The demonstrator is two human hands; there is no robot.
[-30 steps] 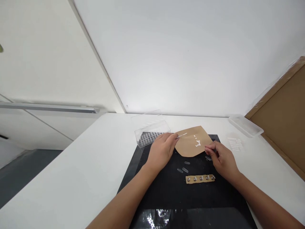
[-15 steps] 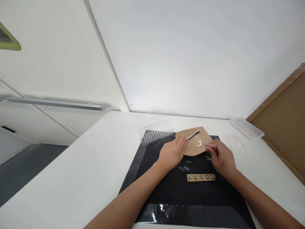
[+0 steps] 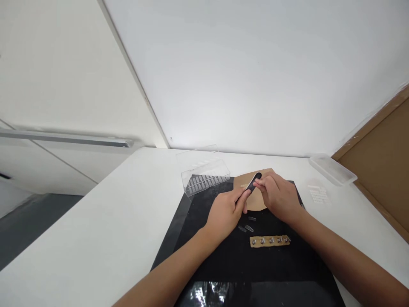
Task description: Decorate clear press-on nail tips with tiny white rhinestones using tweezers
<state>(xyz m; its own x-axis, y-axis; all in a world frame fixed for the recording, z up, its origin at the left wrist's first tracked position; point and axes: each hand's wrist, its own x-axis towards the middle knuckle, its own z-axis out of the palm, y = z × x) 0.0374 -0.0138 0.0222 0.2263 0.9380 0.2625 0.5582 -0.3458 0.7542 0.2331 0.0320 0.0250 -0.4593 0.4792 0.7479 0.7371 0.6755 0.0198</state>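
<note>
White surface (image 3: 96, 226) carried a black mat (image 3: 223, 260), and a kraft paper sheet (image 3: 240, 183) was laid on it just beyond the fingers (image 3: 243, 197). A black nail file (image 3: 254, 182) was gripped at its lower end by the closed fingers of the left hand (image 3: 225, 212), while the fingers of the right hand (image 3: 277, 198) were closed on its upper part; anything small pinched there could not be made out. Its long axis ran diagonally, with the upper tip pointing away and rightward. Clear nail tips (image 3: 246, 226) lay just below the fingers, with a studded strip (image 3: 270, 241) further below and a clear box of tips (image 3: 205, 179) beyond and left. A light pinch could let the file slip, and the loose tips could then be knocked aside.
</note>
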